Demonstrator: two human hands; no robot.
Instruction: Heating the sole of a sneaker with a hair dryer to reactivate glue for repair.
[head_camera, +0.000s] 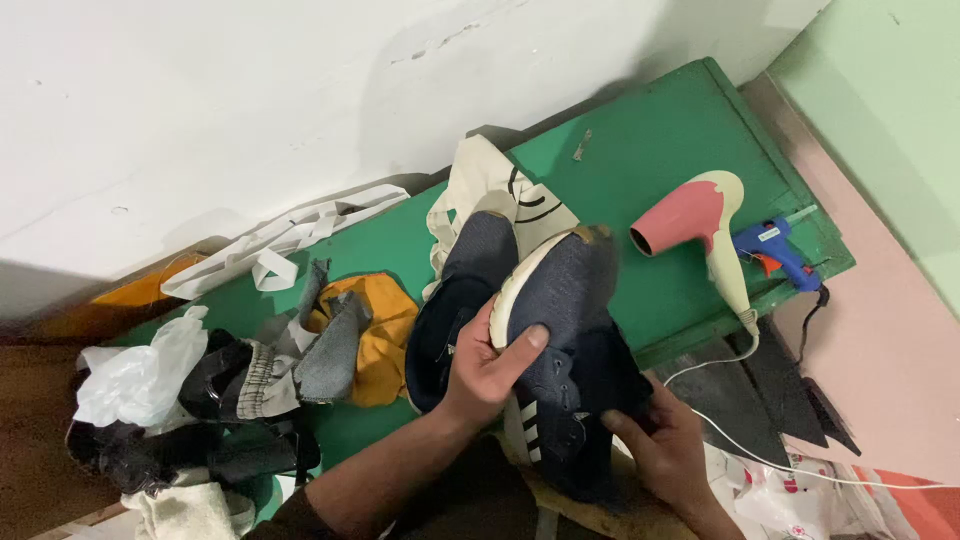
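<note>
I am holding a dark blue sneaker (560, 320) in both hands; my left hand (485, 375) is clamping its white sole edge, thumb pressing the upper, while my right hand (665, 450) is gripping the heel end from below; a second dark sneaker (455, 300) is lying just beyond my left hand on the green surface (660, 150); the pink hair dryer (700, 225) and blue glue gun (775, 250) are sitting untouched, well beyond my right hand; no glue showing on the shoe yet, I judge.

Both hands, left hand (485, 370) and right hand (665, 450), hold a navy shoe (565, 330).
</note>
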